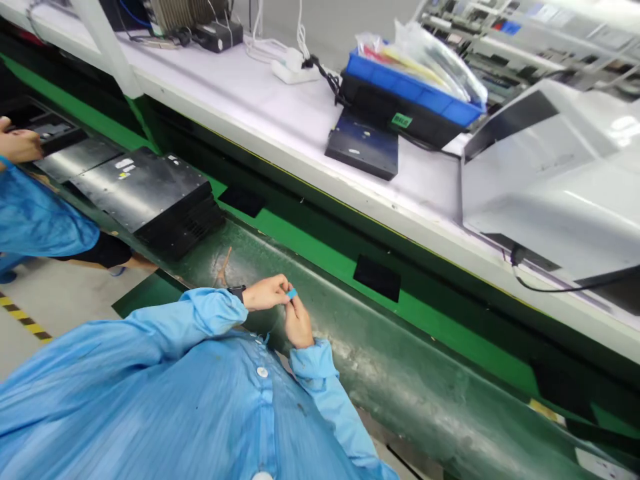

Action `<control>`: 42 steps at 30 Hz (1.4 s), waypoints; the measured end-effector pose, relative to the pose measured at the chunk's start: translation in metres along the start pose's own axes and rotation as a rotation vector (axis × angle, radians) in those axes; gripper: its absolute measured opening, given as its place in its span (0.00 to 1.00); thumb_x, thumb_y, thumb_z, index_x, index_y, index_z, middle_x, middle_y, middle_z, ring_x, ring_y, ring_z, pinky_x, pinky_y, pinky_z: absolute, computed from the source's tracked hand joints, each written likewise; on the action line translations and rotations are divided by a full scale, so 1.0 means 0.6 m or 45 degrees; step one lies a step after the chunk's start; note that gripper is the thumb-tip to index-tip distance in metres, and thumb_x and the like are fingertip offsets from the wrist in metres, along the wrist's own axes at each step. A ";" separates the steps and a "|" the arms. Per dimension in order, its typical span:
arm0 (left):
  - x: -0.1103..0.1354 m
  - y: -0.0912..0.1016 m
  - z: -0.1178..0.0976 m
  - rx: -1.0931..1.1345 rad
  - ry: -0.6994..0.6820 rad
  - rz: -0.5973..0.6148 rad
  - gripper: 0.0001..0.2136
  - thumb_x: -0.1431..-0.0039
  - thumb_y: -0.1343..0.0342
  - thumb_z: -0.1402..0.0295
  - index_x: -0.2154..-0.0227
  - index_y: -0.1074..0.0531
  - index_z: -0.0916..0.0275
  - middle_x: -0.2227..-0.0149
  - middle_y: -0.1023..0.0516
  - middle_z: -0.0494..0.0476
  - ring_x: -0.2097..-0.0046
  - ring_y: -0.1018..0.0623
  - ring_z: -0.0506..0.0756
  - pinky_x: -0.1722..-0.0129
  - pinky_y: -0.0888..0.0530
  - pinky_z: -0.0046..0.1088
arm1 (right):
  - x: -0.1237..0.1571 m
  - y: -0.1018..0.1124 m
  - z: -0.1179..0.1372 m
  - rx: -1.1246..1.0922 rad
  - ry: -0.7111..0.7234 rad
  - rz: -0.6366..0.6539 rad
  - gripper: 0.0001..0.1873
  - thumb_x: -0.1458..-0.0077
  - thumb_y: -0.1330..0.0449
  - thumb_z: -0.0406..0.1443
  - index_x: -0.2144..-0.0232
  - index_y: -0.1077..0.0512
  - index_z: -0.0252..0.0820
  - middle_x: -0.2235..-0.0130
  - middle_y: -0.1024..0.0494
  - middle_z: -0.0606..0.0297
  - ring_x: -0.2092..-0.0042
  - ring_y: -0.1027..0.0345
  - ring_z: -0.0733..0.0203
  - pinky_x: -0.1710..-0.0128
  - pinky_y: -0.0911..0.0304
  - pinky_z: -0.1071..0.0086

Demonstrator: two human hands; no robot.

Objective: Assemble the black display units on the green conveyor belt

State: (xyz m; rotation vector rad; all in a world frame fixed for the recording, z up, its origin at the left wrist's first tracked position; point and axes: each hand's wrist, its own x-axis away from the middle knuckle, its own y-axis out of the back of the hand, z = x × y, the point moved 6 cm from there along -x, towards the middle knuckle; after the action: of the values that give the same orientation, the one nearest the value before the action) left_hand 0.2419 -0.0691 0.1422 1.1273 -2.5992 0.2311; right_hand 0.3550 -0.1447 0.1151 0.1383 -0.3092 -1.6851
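Note:
In front of my blue smock (225,393), my two hands meet at the fingertips. A small light-blue strip (293,293) shows where they touch; whether it is tape or a finger wrap is unclear. My left hand (265,293), with a dark watch at the wrist, is closed in a pinch at the strip. From the other side my right hand (299,323) has its fingers drawn together on the same strip. Below both lies a worn green belt (340,333), with a brown branching piece (223,268) on it.
A dark metal box unit (150,193) stands on the belt to the left, near a co-worker's hand (20,143). On the white shelf (285,127) are a flat black box (364,143), a blue bin (415,83) of plastic bags, a power strip and a grey-white machine (555,187).

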 end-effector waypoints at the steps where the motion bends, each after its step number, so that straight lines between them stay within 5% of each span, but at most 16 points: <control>1: -0.005 0.006 0.004 0.019 -0.013 0.068 0.18 0.50 0.34 0.59 0.63 0.34 0.60 0.76 0.29 0.42 0.74 0.35 0.48 0.71 0.41 0.25 | -0.011 0.001 -0.003 -0.036 -0.042 -0.048 0.28 0.36 0.47 0.46 0.39 0.27 0.44 0.37 0.26 0.57 0.32 0.37 0.52 0.29 0.45 0.54; 7: -0.021 0.073 -0.020 0.051 -0.116 0.336 0.14 0.48 0.33 0.60 0.65 0.30 0.62 0.75 0.30 0.44 0.74 0.36 0.47 0.71 0.42 0.26 | -0.075 0.000 0.034 -0.574 -0.106 -0.726 0.42 0.47 0.34 0.45 0.33 0.37 0.43 0.31 0.36 0.47 0.39 0.27 0.48 0.37 0.33 0.46; 10: -0.021 0.100 -0.065 0.138 -0.195 0.406 0.12 0.46 0.35 0.63 0.64 0.30 0.62 0.76 0.31 0.43 0.75 0.37 0.47 0.72 0.42 0.26 | -0.099 -0.017 0.085 -0.730 -0.025 -0.882 0.45 0.50 0.31 0.44 0.32 0.40 0.46 0.29 0.40 0.49 0.35 0.32 0.50 0.33 0.37 0.48; 13: -0.019 0.120 -0.110 0.252 -0.340 0.425 0.08 0.46 0.37 0.67 0.67 0.30 0.62 0.71 0.26 0.47 0.69 0.30 0.49 0.66 0.35 0.27 | -0.113 -0.037 0.122 -0.576 -0.039 -0.819 0.45 0.45 0.33 0.48 0.30 0.42 0.47 0.26 0.45 0.52 0.26 0.48 0.51 0.29 0.46 0.49; 16: -0.019 0.133 -0.114 0.270 -0.381 0.427 0.09 0.47 0.36 0.67 0.70 0.31 0.61 0.69 0.23 0.49 0.65 0.26 0.51 0.61 0.32 0.28 | -0.123 -0.050 0.127 -0.317 -0.177 -0.644 0.45 0.41 0.37 0.53 0.28 0.44 0.47 0.25 0.48 0.54 0.24 0.57 0.52 0.27 0.54 0.49; 21: -0.031 0.136 -0.067 0.329 -0.242 0.484 0.13 0.43 0.35 0.59 0.69 0.32 0.61 0.70 0.22 0.50 0.66 0.25 0.51 0.61 0.31 0.29 | -0.159 -0.026 0.113 -0.459 -0.374 -0.586 0.51 0.48 0.30 0.43 0.27 0.48 0.54 0.25 0.48 0.52 0.28 0.44 0.50 0.33 0.42 0.44; 24: -0.050 0.134 -0.087 0.316 -0.330 0.447 0.14 0.40 0.36 0.56 0.69 0.31 0.61 0.70 0.21 0.51 0.65 0.25 0.52 0.58 0.29 0.30 | -0.205 0.008 0.113 -0.703 -0.282 -0.672 0.53 0.48 0.31 0.36 0.27 0.53 0.62 0.25 0.49 0.54 0.35 0.33 0.54 0.38 0.32 0.45; 29: -0.097 0.090 -0.143 0.136 -0.488 0.324 0.10 0.38 0.40 0.61 0.69 0.30 0.61 0.68 0.20 0.53 0.64 0.23 0.52 0.58 0.28 0.30 | -0.274 0.066 0.063 -0.499 -0.227 -0.758 0.57 0.44 0.33 0.45 0.25 0.64 0.54 0.25 0.52 0.50 0.28 0.43 0.49 0.34 0.37 0.46; 33: -0.139 0.037 -0.110 -0.210 -0.423 0.144 0.08 0.40 0.40 0.66 0.73 0.30 0.61 0.72 0.21 0.50 0.66 0.25 0.51 0.62 0.30 0.27 | -0.311 0.103 -0.013 -0.171 -0.361 -0.680 0.62 0.52 0.30 0.54 0.25 0.56 0.47 0.25 0.52 0.47 0.24 0.57 0.44 0.27 0.53 0.46; 36: -0.164 0.014 -0.079 -0.230 -0.264 -0.002 0.07 0.38 0.43 0.65 0.71 0.30 0.61 0.71 0.22 0.48 0.67 0.27 0.50 0.64 0.31 0.26 | -0.341 0.135 -0.043 -0.542 -0.340 -0.709 0.51 0.45 0.35 0.54 0.28 0.52 0.48 0.29 0.41 0.48 0.29 0.43 0.47 0.30 0.45 0.43; 39: -0.183 -0.003 -0.099 -0.324 -0.335 -0.122 0.08 0.35 0.44 0.63 0.69 0.29 0.60 0.70 0.24 0.48 0.66 0.28 0.50 0.63 0.31 0.27 | -0.382 0.152 -0.031 -0.901 -0.154 -0.648 0.40 0.35 0.50 0.57 0.29 0.51 0.46 0.32 0.36 0.48 0.35 0.32 0.53 0.37 0.33 0.50; 42: -0.193 0.000 -0.142 -0.621 -0.440 -0.291 0.08 0.36 0.42 0.64 0.70 0.29 0.59 0.69 0.24 0.51 0.63 0.27 0.53 0.58 0.30 0.30 | -0.396 0.136 -0.028 -0.666 -0.120 -0.645 0.38 0.37 0.50 0.59 0.34 0.41 0.45 0.35 0.31 0.47 0.37 0.30 0.51 0.39 0.30 0.53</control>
State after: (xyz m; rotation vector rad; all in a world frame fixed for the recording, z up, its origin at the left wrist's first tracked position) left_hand 0.3348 0.0325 0.1838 1.3428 -2.5522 -0.6655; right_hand 0.4704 0.0785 0.1010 -0.2747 0.1190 -2.2222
